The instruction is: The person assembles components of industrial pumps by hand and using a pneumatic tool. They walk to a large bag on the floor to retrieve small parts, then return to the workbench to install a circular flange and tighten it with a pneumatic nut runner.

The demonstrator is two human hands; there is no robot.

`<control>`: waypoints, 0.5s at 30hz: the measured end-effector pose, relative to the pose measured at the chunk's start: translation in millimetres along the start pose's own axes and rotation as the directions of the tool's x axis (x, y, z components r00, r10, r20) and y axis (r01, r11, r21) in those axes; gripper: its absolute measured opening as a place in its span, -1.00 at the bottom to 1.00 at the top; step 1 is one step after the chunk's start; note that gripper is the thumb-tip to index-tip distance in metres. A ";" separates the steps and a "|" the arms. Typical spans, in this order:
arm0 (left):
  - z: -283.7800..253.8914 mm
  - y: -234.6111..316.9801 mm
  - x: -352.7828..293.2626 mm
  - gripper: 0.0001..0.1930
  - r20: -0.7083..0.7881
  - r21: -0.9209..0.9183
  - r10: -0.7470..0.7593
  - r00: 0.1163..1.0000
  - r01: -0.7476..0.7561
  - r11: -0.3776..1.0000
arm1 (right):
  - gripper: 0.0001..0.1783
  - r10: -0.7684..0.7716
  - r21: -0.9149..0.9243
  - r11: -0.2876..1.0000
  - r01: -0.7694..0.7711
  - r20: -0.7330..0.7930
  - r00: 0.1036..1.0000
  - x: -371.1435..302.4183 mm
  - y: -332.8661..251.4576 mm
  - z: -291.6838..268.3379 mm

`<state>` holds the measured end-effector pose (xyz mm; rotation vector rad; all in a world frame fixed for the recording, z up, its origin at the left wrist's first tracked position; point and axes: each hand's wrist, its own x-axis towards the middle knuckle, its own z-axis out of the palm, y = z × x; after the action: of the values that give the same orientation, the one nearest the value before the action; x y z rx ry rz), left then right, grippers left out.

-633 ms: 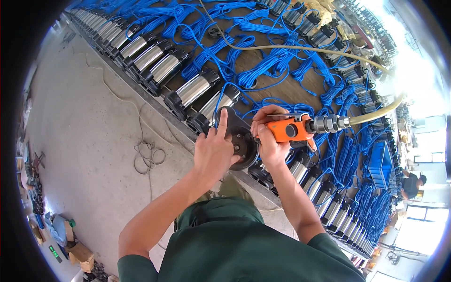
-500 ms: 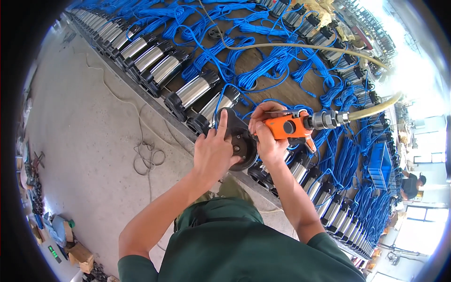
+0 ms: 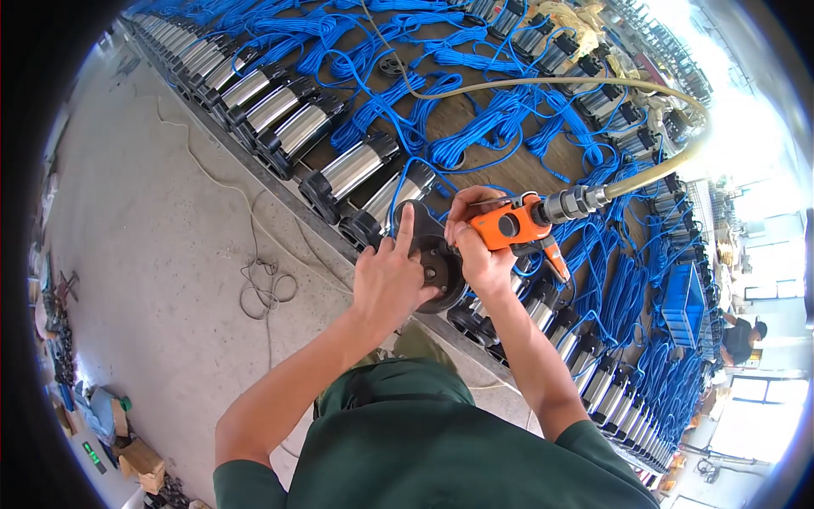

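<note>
Against a black round pump casing (image 3: 447, 270) at the bench edge, my left hand (image 3: 383, 284) is closed at its side, with the index finger stretched out along it and the thumb near its hub. My right hand (image 3: 483, 259) grips an orange air gun (image 3: 514, 224) just right of the casing. The gun's tip is hidden by my fingers. A metal coupling (image 3: 572, 204) joins the gun to a yellowish air hose (image 3: 653, 176). Close by on the left lies a steel-bodied pump (image 3: 360, 166) with black ends.
Rows of similar pumps (image 3: 275, 109) line the bench edge on both sides. Bundled blue cables (image 3: 475, 127) cover much of the bench. A blue crate (image 3: 683, 304) stands at right, with a person (image 3: 740, 339) beyond it. Thin cord (image 3: 270, 288) lies looped on the grey floor.
The air gun has tilted and shifted slightly left, and its coupling and hose have swung left. My left hand stays on the casing with hardly any movement.
</note>
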<state>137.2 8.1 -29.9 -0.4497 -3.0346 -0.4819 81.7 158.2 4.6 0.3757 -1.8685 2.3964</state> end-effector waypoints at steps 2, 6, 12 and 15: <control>1.6 0.1 0.5 -0.44 -0.006 0.013 -0.001 1.000 0.001 1.000 | -0.70 -0.010 -0.023 1.000 0.010 -0.001 1.000 1.1 8.4 -2.7; 1.6 1.0 1.0 -0.41 -0.009 0.041 -0.004 1.000 0.004 0.999 | -0.70 0.001 -0.024 1.000 -0.002 -0.026 1.000 4.1 9.5 1.0; 2.7 2.1 0.9 -0.42 -0.013 0.052 -0.004 1.000 0.005 0.999 | -0.74 0.014 -0.081 0.997 -0.012 0.018 1.000 4.2 6.9 1.4; 3.3 3.2 0.9 -0.53 -0.046 0.044 0.007 0.999 -0.005 0.999 | -0.80 -0.057 -0.169 0.983 0.066 0.060 0.997 4.1 1.1 10.1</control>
<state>137.3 12.4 -32.0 -0.4389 -2.9925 -0.4177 79.0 147.9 6.8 0.4816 -2.0355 2.1871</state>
